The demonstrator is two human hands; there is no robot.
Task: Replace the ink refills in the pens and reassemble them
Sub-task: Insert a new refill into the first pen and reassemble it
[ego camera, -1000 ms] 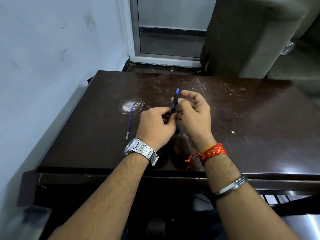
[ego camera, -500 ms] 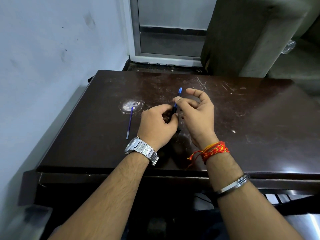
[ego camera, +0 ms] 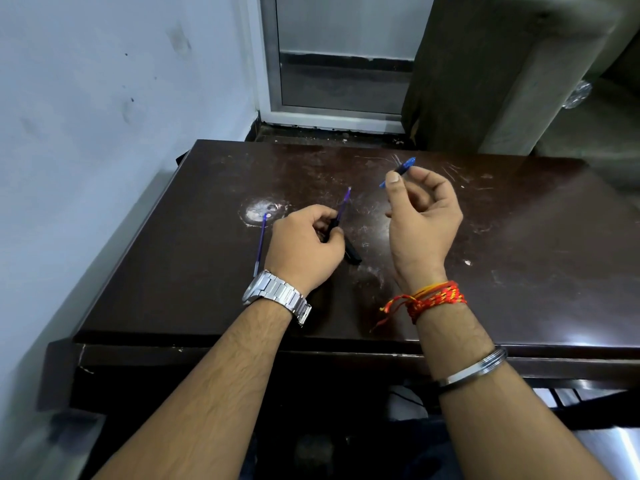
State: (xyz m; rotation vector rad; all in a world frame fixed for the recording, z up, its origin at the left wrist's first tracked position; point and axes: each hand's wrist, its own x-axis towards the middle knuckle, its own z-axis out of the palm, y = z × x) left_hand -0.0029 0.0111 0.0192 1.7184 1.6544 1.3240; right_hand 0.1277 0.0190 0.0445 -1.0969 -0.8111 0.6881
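My left hand [ego camera: 304, 242] grips a dark pen barrel [ego camera: 350, 252] low over the table, and a thin purple-blue refill [ego camera: 344, 202] sticks out of its upper end. My right hand [ego camera: 420, 216] is raised to the right and pinches a small blue pen end piece [ego camera: 405, 167] between thumb and forefinger. A second loose refill [ego camera: 260, 244] lies flat on the dark brown table [ego camera: 519, 254], just left of my left hand.
A pale wall runs along the table's left side. Behind the table are a metal-framed door and a grey-brown upholstered sofa arm [ego camera: 485, 64]. A whitish worn patch [ego camera: 258, 211] marks the tabletop near the loose refill.
The hands have pulled apart. My right hand moved up and right, taking the blue end piece off the pen, and the refill now shows above the barrel in my left hand.
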